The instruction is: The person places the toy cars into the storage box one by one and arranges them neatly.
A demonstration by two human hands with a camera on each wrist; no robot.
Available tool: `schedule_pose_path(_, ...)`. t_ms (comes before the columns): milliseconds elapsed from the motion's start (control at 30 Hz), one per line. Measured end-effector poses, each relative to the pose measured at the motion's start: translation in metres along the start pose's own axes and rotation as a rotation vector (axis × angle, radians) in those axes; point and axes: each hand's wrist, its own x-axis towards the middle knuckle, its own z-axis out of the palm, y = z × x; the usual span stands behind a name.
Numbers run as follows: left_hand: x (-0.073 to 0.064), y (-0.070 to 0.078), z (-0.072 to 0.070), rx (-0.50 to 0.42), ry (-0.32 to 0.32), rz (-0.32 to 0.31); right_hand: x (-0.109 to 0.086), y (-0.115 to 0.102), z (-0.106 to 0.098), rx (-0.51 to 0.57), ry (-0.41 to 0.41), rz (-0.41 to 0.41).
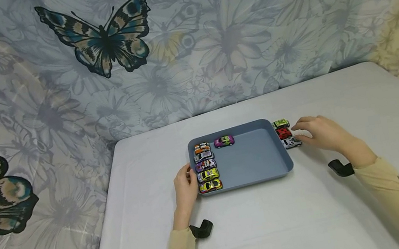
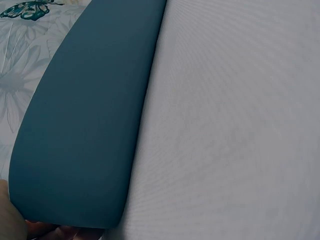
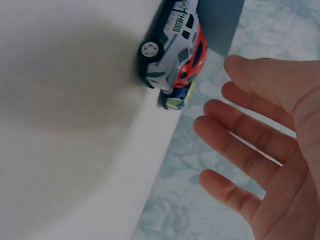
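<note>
Grey-blue tray (image 1: 251,157) holds 6 toy cars (image 1: 224,141), 3 others (image 1: 284,133) beside it.

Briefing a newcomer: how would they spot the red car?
On the white table lies a blue-grey tray. Just outside its right edge, the red car is the middle of three, set apart by its red body from the yellow-green car and the white car.

Bright head view, dimmer wrist views, soft shadows (image 3: 75,85)
</note>
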Motion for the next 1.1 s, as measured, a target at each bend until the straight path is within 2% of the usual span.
schedule_pose_path(200,0.000,0.000,-0.002,0.004,0.004,-0.003,0.002,-0.001,0.009,0.032,-0.008,-0.081)
schedule_pose_path(500,0.000,0.000,-0.002,-0.004,0.013,0.011,0.001,-0.003,0.016,0.013,-0.076,-0.021)
schedule_pose_path(833,0.001,-0.001,-0.002,0.000,0.004,-0.002,0.001,-0.005,0.019,0.018,-0.011,-0.066)
schedule_pose_path(1100,0.001,0.001,-0.002,-0.006,-0.004,-0.006,-0.003,-0.006,0.015,-0.033,-0.004,-0.058)
